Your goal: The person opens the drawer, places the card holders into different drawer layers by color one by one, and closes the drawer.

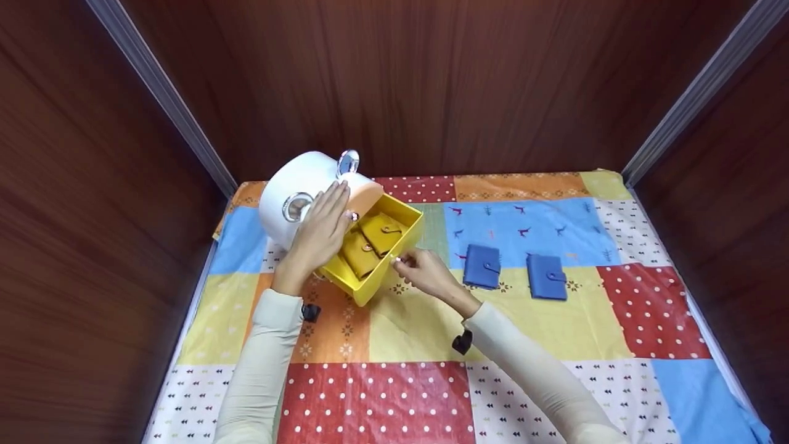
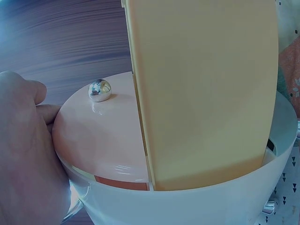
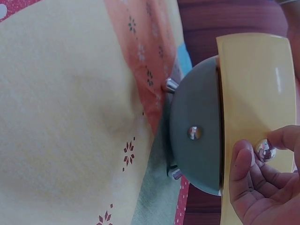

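Note:
A white drum-shaped drawer box point(image 1: 302, 166) with shiny metal trim lies at the left of the table, and its yellow drawer point(image 1: 407, 213) is pulled out. Two yellow snap wallets, one in front point(image 1: 359, 253) and one behind point(image 1: 385, 229), lie inside the drawer. My left hand point(image 1: 323, 231) rests with straight fingers on top of the white box, beside its peach-coloured front panel point(image 2: 105, 136). With thumb and fingers my right hand point(image 1: 428, 271) pinches the round metal knob point(image 3: 266, 151) on the drawer's front.
To the right, two blue snap wallets, a nearer-left one point(image 1: 482, 266) and a right one point(image 1: 547, 277), lie on the patchwork tablecloth point(image 1: 425, 327). Dark wood-grain panels point(image 1: 431, 86) enclose the table at the back and both sides.

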`<state>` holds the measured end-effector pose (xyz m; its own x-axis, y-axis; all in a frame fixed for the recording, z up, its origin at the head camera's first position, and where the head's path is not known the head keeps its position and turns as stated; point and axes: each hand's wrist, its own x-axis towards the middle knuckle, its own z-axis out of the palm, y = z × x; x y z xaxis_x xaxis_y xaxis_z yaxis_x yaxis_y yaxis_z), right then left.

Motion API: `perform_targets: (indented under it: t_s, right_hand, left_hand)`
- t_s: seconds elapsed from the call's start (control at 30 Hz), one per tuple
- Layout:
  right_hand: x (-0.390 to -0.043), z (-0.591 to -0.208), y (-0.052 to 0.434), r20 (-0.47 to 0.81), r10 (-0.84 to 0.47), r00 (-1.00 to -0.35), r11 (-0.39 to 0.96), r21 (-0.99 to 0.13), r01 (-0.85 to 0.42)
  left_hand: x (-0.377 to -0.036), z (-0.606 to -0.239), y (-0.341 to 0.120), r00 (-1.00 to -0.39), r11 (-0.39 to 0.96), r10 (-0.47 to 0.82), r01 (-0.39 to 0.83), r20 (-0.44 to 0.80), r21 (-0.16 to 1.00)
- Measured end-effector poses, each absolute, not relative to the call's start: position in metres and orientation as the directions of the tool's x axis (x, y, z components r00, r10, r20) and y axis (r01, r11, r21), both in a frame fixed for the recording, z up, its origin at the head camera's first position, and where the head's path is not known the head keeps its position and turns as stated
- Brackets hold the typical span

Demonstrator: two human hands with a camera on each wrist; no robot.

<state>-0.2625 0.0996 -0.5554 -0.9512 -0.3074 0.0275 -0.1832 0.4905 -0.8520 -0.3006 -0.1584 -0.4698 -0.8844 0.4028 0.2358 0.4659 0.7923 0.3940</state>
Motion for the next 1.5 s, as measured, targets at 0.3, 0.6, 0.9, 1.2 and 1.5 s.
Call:
perform_targets:
  t_s: [0.3,0.6,0.9,1.2,1.5]
  right_hand:
    - [-0.268,-0.557,0.097,0.027,-0.307,-0.951,0.483,-0.857,-0.181]
    - [-0.273,-0.555,0.093,0.014,-0.319,-0.947,0.479,-0.86,-0.175]
    - [-0.278,-0.556,0.085,0.017,-0.311,-0.95,0.479,-0.861,-0.172]
    - [-0.282,-0.557,0.079,0.015,-0.315,-0.949,0.482,-0.859,-0.174]
    - [-0.286,-0.557,0.072,0.011,-0.312,-0.95,0.469,-0.868,-0.165]
  left_hand:
    - [-0.301,-0.469,-0.159,-0.888,0.793,0.399,0.459,0.227,0.401]
    - [-0.3,-0.47,-0.159,-0.889,0.794,0.399,0.457,0.224,0.4]
    - [-0.301,-0.47,-0.158,-0.89,0.795,0.401,0.455,0.217,0.402]
    - [-0.299,-0.47,-0.158,-0.882,0.785,0.403,0.47,0.243,0.404]
    - [-0.3,-0.468,-0.157,-0.893,0.796,0.398,0.45,0.21,0.405]
